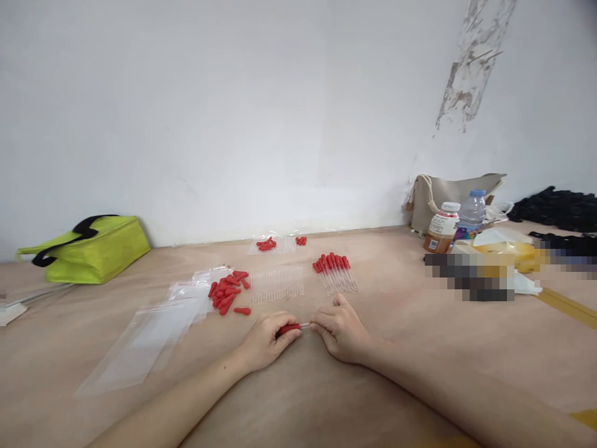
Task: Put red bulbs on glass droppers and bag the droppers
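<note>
My left hand [273, 341] is closed around a red rubber bulb [290, 328]. From the bulb's open end runs a thin clear glass dropper tube [305, 325], pinched at its other side by my right hand [341, 328]. Bulb and tube meet end to end between the two hands. Just beyond lies a row of bare glass tubes [276, 285]. To its left is a heap of loose red bulbs [226, 291], with one bulb [242, 310] apart from it. Finished-looking droppers with red bulbs [334, 272] lie side by side beyond my right hand.
Clear zip bags [149, 339] overlap at the left. A bag with red bulbs [267, 244] lies near the wall. A lime-green bag [100, 249] stands far left. At the right are a brown drink bottle [442, 229], a water bottle [474, 208] and a beige bag [422, 199].
</note>
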The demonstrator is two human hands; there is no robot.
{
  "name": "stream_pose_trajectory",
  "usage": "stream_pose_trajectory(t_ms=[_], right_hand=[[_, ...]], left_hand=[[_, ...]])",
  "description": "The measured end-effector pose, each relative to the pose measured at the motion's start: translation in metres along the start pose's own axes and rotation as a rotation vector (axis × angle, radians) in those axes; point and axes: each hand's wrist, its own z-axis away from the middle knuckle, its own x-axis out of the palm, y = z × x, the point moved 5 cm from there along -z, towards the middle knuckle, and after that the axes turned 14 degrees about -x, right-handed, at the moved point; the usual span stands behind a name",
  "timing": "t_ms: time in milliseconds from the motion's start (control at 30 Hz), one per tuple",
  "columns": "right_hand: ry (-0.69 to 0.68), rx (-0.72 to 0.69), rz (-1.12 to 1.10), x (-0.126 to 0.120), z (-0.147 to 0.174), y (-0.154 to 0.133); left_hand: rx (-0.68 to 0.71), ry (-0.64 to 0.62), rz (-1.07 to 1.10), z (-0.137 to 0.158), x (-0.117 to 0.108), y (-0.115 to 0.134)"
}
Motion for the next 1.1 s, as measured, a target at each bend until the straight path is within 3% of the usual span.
stream_pose_trajectory(t_ms=[200, 400, 467, 533, 567, 633, 700, 767, 933, 1100], right_hand=[[-0.015, -0.002, 0.045, -0.007, -0.003, 0.0], [-0.118, -0.054, 0.265, -0.017, -0.006, -0.012], [-0.137, 0.014, 0.283, -0.02, -0.008, -0.002], [-0.103, 0.178, 0.282, -0.025, -0.011, 0.02], [-0.079, 0.277, 0.277, -0.026, -0.014, 0.033], [-0.043, 0.448, 0.275, -0.026, -0.02, 0.058], [-0.033, 0.544, 0.293, -0.02, -0.028, 0.077], [-0.035, 0.604, 0.324, -0.01, -0.035, 0.09], [-0.075, 0.721, 0.39, 0.013, -0.036, 0.105], [-0.076, 0.722, 0.426, 0.018, -0.032, 0.106]], left_hand=[[0.059, 0.055, -0.056, -0.005, -0.009, 0.006], [0.135, 0.113, -0.071, 0.002, -0.015, 0.005], [0.085, 0.201, -0.108, 0.006, -0.026, -0.004], [0.012, 0.271, -0.177, 0.007, -0.043, -0.017], [-0.015, 0.256, -0.217, 0.007, -0.052, -0.024], [-0.047, 0.111, -0.276, 0.003, -0.068, -0.036], [-0.095, -0.064, -0.288, 0.002, -0.081, -0.046], [-0.165, -0.147, -0.279, 0.002, -0.093, -0.053], [-0.291, -0.212, -0.293, 0.004, -0.099, -0.063], [-0.328, -0.246, -0.273, 0.003, -0.097, -0.072]])
